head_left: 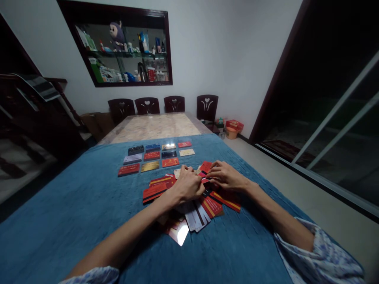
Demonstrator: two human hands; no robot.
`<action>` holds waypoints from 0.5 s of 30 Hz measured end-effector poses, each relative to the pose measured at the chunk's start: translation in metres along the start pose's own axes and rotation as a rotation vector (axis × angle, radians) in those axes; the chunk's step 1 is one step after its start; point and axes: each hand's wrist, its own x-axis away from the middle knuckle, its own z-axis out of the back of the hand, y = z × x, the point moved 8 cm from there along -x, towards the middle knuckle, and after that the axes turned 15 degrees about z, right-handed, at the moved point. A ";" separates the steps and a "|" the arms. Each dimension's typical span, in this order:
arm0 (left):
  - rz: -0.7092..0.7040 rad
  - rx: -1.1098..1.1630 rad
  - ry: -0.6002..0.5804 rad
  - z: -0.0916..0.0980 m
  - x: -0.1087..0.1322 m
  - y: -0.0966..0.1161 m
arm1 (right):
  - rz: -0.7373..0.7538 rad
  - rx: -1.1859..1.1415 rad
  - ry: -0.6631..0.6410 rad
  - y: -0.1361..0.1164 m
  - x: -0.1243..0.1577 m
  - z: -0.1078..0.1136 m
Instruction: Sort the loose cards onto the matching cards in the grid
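A loose, fanned-out pile of plastic cards lies under my two hands, among them red striped cards [155, 192], grey-white cards [195, 215] and a glossy card [179, 232] catching the light. My left hand [188, 183] is closed over the middle of the pile, its fingers curled and mostly hidden from view. From the right, my right hand [225, 175] pinches at a pink-red card [205, 180] in the gap between the hands. Beyond them, small stacks of cards stand in rows, including a red stack [128, 170], a gold stack [150, 166] and an orange-red stack [170, 162].
A blue cloth [74, 197] covers the near part of the long table, whose patterned top [160, 126] shows at the far end. Several dark chairs [147, 105] stand behind it. A orange bucket [231, 132] sits on the floor to the right.
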 end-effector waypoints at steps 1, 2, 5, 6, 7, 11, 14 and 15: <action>-0.008 0.002 0.013 0.003 0.000 0.000 | 0.015 0.022 0.028 0.000 0.000 0.001; -0.016 0.004 0.028 0.005 0.000 -0.001 | 0.029 0.048 0.060 0.000 0.000 0.002; -0.032 0.008 0.067 0.011 -0.001 -0.005 | 0.051 0.129 0.163 0.001 0.002 0.005; -0.036 0.010 0.076 0.012 -0.001 -0.006 | 0.049 0.150 0.192 0.002 0.002 0.005; -0.041 0.013 0.084 0.012 -0.002 -0.008 | 0.047 0.164 0.215 0.003 0.003 0.004; -0.060 0.038 0.094 0.009 -0.006 -0.014 | 0.019 0.152 0.248 0.005 0.002 0.002; -0.065 0.064 0.098 0.007 -0.009 -0.019 | -0.019 0.116 0.262 0.007 0.003 0.003; -0.066 0.070 0.102 0.006 -0.009 -0.021 | -0.036 0.109 0.269 0.007 0.003 0.004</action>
